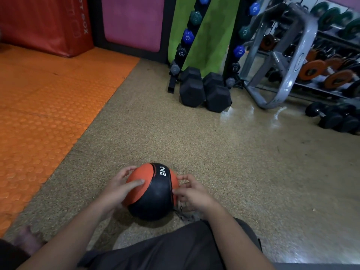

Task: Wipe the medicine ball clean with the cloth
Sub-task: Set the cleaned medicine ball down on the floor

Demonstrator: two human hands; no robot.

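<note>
Dark shorts (pixel 175 250) fill my lower view; beyond them both hands clasp the medicine ball (pixel 153 193), marked "2 KG", on the speckled floor (pixel 253 162): left hand (pixel 116 190) and right hand (pixel 192 193) on opposite sides, cloth (pixel 187 216) bunched beneath the right.

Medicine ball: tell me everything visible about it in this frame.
The medicine ball is round, with orange-red panels and a broad black band marked "2 KG" in white. Its surface looks like matte, slightly scuffed rubber. It sits low over the speckled floor, in front of the person's knees. The left hand grips its left side, thumb across the orange panel; the right hand touches its right side with curled fingers. A dark cloth lies beneath that hand.
</note>
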